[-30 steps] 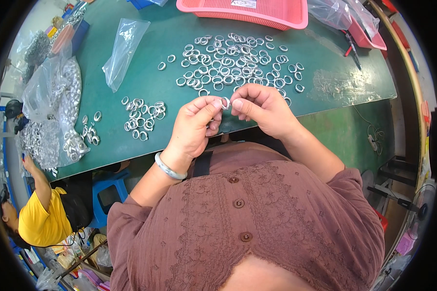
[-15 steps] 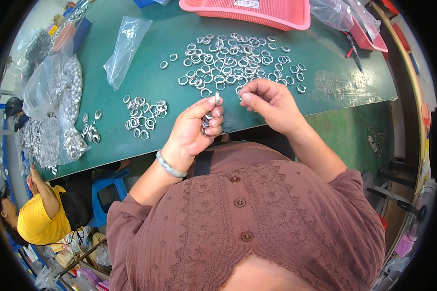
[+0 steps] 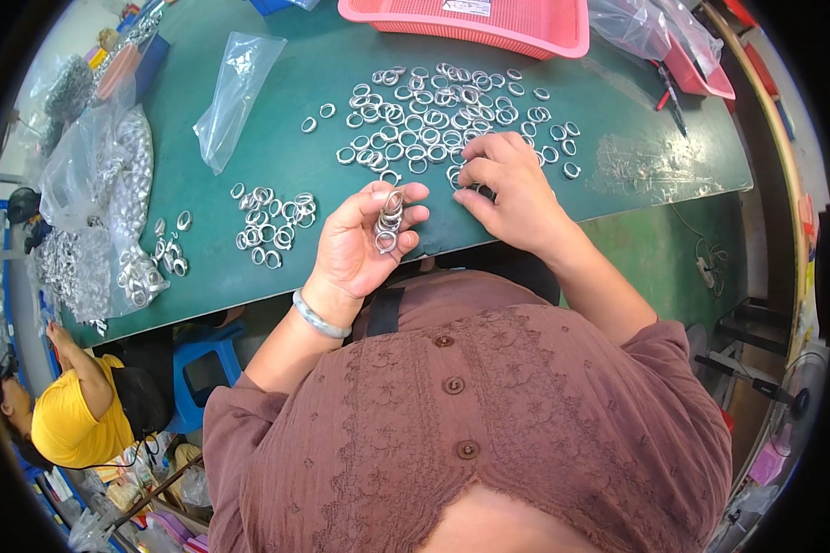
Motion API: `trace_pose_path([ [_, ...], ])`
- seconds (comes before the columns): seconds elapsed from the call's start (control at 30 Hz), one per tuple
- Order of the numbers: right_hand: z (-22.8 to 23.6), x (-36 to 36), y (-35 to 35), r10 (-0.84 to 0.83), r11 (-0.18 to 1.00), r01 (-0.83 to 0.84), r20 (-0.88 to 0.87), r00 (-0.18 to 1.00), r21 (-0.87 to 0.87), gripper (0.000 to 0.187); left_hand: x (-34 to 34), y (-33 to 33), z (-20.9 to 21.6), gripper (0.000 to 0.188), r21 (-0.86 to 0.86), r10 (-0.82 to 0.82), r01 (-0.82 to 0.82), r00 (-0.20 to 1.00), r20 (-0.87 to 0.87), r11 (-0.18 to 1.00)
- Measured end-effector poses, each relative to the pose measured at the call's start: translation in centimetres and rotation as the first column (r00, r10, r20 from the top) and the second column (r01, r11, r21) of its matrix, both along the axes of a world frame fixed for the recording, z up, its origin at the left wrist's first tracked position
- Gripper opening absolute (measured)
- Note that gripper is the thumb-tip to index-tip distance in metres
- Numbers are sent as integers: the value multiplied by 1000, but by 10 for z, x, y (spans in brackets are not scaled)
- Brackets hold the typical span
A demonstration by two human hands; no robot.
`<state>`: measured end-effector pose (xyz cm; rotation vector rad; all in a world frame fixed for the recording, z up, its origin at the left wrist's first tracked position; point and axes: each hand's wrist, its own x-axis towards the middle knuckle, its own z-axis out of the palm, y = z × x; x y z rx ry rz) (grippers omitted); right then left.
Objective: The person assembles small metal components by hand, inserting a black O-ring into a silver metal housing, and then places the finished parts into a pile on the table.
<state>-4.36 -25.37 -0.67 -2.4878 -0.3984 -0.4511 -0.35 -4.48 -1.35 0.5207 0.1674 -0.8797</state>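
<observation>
At the far left of the green worktop (image 3: pixel 177 134), a clear plastic bag (image 3: pixel 74 189) contains silver pieces, with rings gathered at its lower end. Behind it, a blue bin (image 3: pixel 154 69) adjoins more silver parts. Next come a small ring cluster (image 3: pixel 172 253), a flat clear pouch (image 3: pixel 235 101) and a larger ring cluster (image 3: pixel 272 226). The left hand (image 3: pixel 346 247) has its grip loosely curled around a stack of rings (image 3: pixel 389 223). Beyond lie the main spread of silver rings (image 3: pixel 424 120) and a pink perforated basket (image 3: pixel 503 41) bearing a white label. The right hand (image 3: pixel 515 194) is at the spread's near edge; whether its grip is apart or clamped on a ring cannot be determined. Far right, clear plastic film (image 3: pixel 627 26) partly covers a pink tray (image 3: pixel 696 76).
</observation>
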Motion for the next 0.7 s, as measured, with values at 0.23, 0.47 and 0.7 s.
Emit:
trace_pose_path([
  [0.23, 2, -1, 1, 22, 993, -22, 3, 1000, -115, 9, 2, 1, -1, 19, 34, 16, -20, 995, 97, 999],
  [0.47, 8, -2, 3, 174, 876, -108, -99, 980, 470, 12, -5, -7, 10, 19, 265, -91, 28, 969, 231, 964],
  [0.7, 7, -5, 11, 446, 369, 40, -214, 869, 929, 12, -9, -13, 20, 15, 307, -130, 38, 949, 287, 951],
])
